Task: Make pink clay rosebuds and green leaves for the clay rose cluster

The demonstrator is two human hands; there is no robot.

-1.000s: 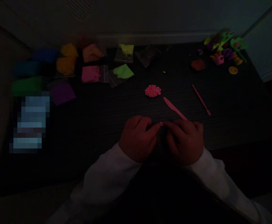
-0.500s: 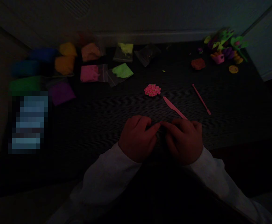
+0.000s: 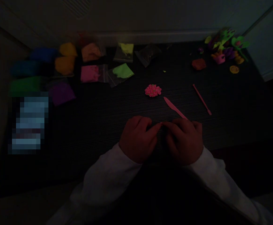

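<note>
Over the dark counter (image 3: 91, 125), the left grip (image 3: 138, 139) and right grip (image 3: 185, 142) are held fingertip to fingertip, apparently for shaping; anything pinched cannot be made out, the pink cluster (image 3: 153, 90) is set beyond, and light pressure seems called for next.

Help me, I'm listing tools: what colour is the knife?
The knife is pink, shown best in the head view.

Well left of my fingers (image 3: 154, 131) glows a pixelated panel (image 3: 30, 120), a purple packet (image 3: 62, 93) near its far corner. Farther ahead on that side I see a blue packet (image 3: 43, 55) and an orange packet (image 3: 64, 65). Far ahead, rightward, a yellow disc (image 3: 234, 69) lies near some flowers (image 3: 240, 42); a wall (image 3: 164, 15) stands beyond.
</note>
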